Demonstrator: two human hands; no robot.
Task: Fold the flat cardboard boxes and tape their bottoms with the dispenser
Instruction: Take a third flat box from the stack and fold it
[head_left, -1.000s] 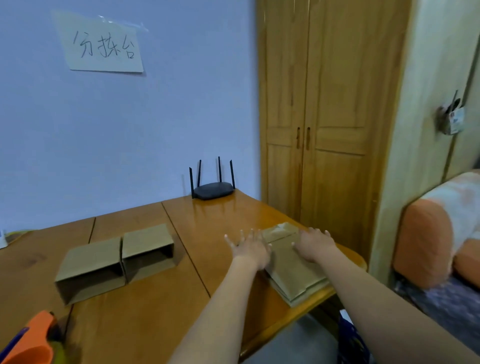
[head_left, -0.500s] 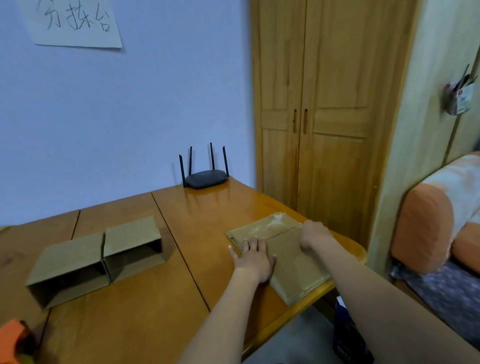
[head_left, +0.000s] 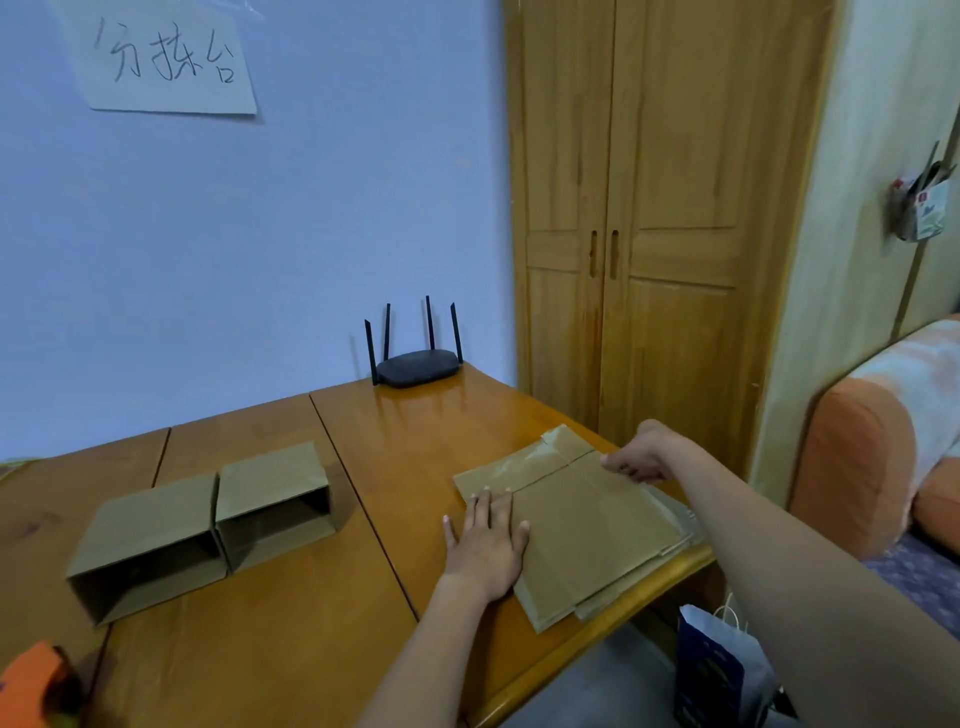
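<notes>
**Cardboard flats under both hands at the table's right end**

Wooden table carries two folded boxes at left and the stack of flat boxes by its right edge. Left hand presses flat, fingers straight, on the stack. Right hand pinches the top sheet's far edge. An orange tape dispenser sits bottom-left.

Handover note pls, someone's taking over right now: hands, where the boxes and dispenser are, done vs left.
Left hand: flat, pressing the stack of flat boxes at the table's right edge.
Right hand: fingers curled on the top sheet's far right edge.
Two folded boxes lie on their sides, left; whether their bottoms are taped can't be seen.
Orange dispenser sits bottom-left, untouched.
Left: fold and tape the stack.
</notes>
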